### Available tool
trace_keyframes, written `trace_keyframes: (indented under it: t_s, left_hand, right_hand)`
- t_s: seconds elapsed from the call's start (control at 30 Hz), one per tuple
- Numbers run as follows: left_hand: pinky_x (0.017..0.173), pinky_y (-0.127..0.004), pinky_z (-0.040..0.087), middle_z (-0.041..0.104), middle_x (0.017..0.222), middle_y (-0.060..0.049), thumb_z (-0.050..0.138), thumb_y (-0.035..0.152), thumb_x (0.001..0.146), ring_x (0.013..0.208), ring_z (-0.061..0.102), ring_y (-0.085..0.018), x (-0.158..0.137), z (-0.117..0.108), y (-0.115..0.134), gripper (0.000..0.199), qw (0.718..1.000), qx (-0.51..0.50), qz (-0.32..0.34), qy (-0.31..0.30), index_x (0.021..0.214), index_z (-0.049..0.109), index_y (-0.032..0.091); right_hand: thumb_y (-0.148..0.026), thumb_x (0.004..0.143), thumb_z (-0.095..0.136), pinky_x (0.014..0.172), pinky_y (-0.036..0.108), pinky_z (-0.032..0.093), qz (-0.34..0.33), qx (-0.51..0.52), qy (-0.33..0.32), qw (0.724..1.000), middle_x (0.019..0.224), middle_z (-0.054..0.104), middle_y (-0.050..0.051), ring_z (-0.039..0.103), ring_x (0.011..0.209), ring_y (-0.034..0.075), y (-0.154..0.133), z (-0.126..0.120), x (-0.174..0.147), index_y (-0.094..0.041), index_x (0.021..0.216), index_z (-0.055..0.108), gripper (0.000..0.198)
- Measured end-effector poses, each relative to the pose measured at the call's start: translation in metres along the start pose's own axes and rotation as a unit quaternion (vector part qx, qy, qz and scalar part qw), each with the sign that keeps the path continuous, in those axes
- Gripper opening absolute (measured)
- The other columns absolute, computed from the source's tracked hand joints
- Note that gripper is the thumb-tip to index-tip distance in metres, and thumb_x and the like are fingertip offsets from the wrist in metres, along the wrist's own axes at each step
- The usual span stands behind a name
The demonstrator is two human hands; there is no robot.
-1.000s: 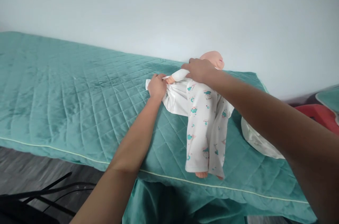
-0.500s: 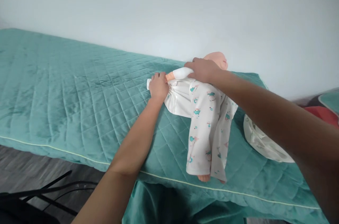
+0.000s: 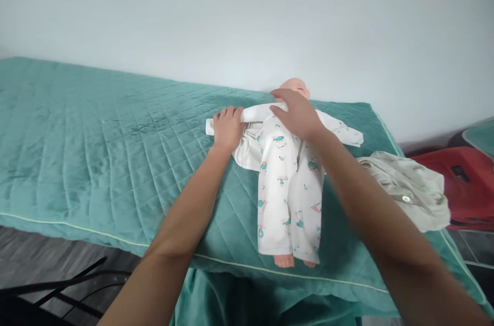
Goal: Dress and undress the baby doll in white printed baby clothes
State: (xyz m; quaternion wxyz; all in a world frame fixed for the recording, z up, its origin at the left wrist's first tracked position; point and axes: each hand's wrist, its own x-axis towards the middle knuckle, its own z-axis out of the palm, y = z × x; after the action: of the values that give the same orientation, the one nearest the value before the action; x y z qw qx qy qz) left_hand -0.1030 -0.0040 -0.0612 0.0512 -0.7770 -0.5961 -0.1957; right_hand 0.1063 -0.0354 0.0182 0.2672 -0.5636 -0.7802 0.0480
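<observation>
Left hand (image 3: 228,129) gripping sleeve (image 3: 209,127). Right hand (image 3: 296,114) loosely spread over doll (image 3: 275,187), head (image 3: 297,85) just beyond. Cloth (image 3: 419,189) right of right hand.

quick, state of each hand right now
Left hand: closed on the white sleeve.
Right hand: open, by the doll's head.

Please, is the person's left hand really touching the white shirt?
Touching. The head view shows the left hand clasping the white shirt: the cuff pokes out on one side, and the shirt bunches up on the other.
</observation>
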Motion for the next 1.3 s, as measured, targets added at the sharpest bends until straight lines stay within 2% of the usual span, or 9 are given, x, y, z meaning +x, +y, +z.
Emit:
trace_keyframes:
  t_s: [0.17,0.27,0.4,0.5,0.6,0.7,0.87,1.0,1.3]
  left_hand:
    - [0.106,-0.046,0.036,0.062,0.134,-0.013,0.049,0.033,0.096,0.127,0.051,-0.033,0.0,-0.004,-0.002,0.042,0.999,0.014,-0.029,-0.01,0.137,0.055,0.025]
    - [0.109,-0.046,0.036,0.061,0.137,-0.012,0.049,0.033,0.095,0.129,0.051,-0.033,0.002,-0.004,-0.004,0.044,0.998,0.022,-0.061,-0.009,0.138,0.055,0.026]
    - [0.117,-0.05,0.029,0.059,0.14,-0.014,0.051,0.03,0.093,0.133,0.048,-0.034,-0.003,-0.005,-0.006,0.052,0.998,0.017,-0.055,-0.009,0.145,0.05,0.024]
    - [0.122,-0.053,0.022,0.055,0.146,-0.014,0.052,0.024,0.091,0.137,0.045,-0.034,-0.011,-0.014,0.001,0.054,0.999,0.019,-0.04,0.014,0.145,0.05,0.023]
    - [0.119,-0.045,0.033,0.061,0.14,-0.01,0.044,0.014,0.092,0.133,0.05,-0.028,-0.013,-0.033,0.029,0.045,0.999,-0.022,0.021,0.032,0.132,0.062,0.022]
    - [0.112,-0.032,0.042,0.066,0.133,-0.007,0.039,0.017,0.097,0.127,0.055,-0.02,0.001,-0.052,0.079,0.04,0.989,-0.1,0.108,0.028,0.127,0.066,0.02]
    - [0.097,-0.036,0.049,0.07,0.123,-0.011,0.055,0.032,0.093,0.118,0.062,-0.027,0.048,-0.058,0.172,0.029,0.949,-0.009,0.276,-0.151,0.11,0.073,0.016]
    - [0.091,-0.038,0.051,0.067,0.126,-0.016,0.057,0.02,0.089,0.117,0.062,-0.031,0.072,-0.039,0.215,0.031,0.927,0.089,0.258,-0.256,0.115,0.073,0.014]
    - [0.1,-0.054,0.047,0.065,0.134,-0.022,0.053,0.014,0.091,0.123,0.06,-0.038,0.087,-0.001,0.245,0.037,0.918,0.138,0.234,-0.29,0.123,0.071,0.011]
  right_hand:
    - [-0.035,0.095,0.046,0.108,0.047,0.043,0.172,0.067,0.197,0.963,0.135,0.063,0.014,0.057,0.127,0.027,0.081,0.003,-0.048,-0.017,0.131,0.055,0.041]
    - [-0.034,0.088,0.055,0.113,0.05,0.036,0.214,0.019,0.178,0.96,0.14,0.06,0.019,0.052,0.132,0.031,0.108,0.018,-0.059,-0.013,0.135,0.055,0.051]
    - [-0.028,0.089,0.05,0.119,0.057,0.022,0.232,-0.032,0.126,0.964,0.137,0.064,0.015,0.052,0.132,0.032,0.112,0.024,-0.06,-0.016,0.135,0.058,0.048]
    - [-0.024,0.086,0.05,0.116,0.052,0.029,0.255,-0.029,0.132,0.957,0.13,0.069,0.012,0.058,0.123,0.03,0.116,0.017,-0.059,-0.019,0.128,0.065,0.044]
    - [-0.021,0.082,0.051,0.105,0.045,0.041,0.308,-0.02,0.169,0.936,0.125,0.072,0.011,0.062,0.115,0.03,0.123,0.011,-0.06,-0.018,0.125,0.068,0.046]
    - [-0.02,0.082,0.05,0.106,0.044,0.04,0.316,-0.009,0.18,0.932,0.122,0.073,0.011,0.063,0.113,0.029,0.125,0.01,-0.061,-0.018,0.123,0.069,0.045]
    - [-0.03,0.085,0.052,0.11,0.053,0.032,0.353,-0.01,0.178,0.919,0.116,0.074,0.013,0.062,0.113,0.032,0.122,0.012,-0.063,-0.019,0.109,0.074,0.033]
    - [-0.032,0.087,0.053,0.112,0.055,0.028,0.351,0.003,0.183,0.918,0.115,0.074,0.012,0.061,0.114,0.032,0.124,0.013,-0.065,-0.02,0.103,0.074,0.029]
    - [-0.031,0.09,0.051,0.117,0.056,0.021,0.346,0.012,0.188,0.919,0.114,0.075,0.011,0.061,0.116,0.032,0.128,0.017,-0.065,-0.02,0.102,0.076,0.03]
